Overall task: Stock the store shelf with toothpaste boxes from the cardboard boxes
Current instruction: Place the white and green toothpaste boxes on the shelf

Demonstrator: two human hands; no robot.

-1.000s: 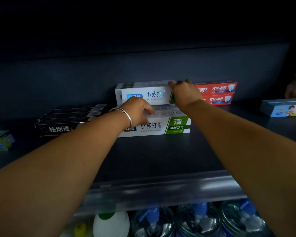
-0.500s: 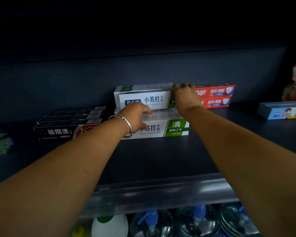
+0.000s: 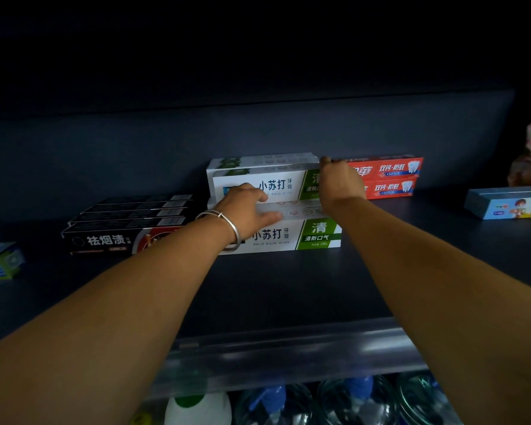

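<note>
A white and green toothpaste box [image 3: 292, 236] lies along the dark shelf [image 3: 288, 289]. Behind it sits a taller stack of the same boxes [image 3: 258, 179]. My left hand [image 3: 249, 210], with a silver bangle on the wrist, rests on top of the front box; its fingers stretch right along the lid and the thumb is against the rear stack. My right hand [image 3: 339, 185] is at the right end of the rear stack, fingers hooked over its top edge. It hides that end of the box.
Two stacked red toothpaste boxes [image 3: 390, 176] sit just right of my right hand. Black boxes [image 3: 129, 222] lie to the left, a blue box [image 3: 509, 204] at far right and a green-blue box [image 3: 0, 262] at far left. A clear price rail [image 3: 288, 348] edges the shelf, with bottles [image 3: 276, 403] below it.
Both hands stay on the same boxes. My left fingers have stretched flatter along the front box. The view has shifted slightly, so everything sits a little lower.
</note>
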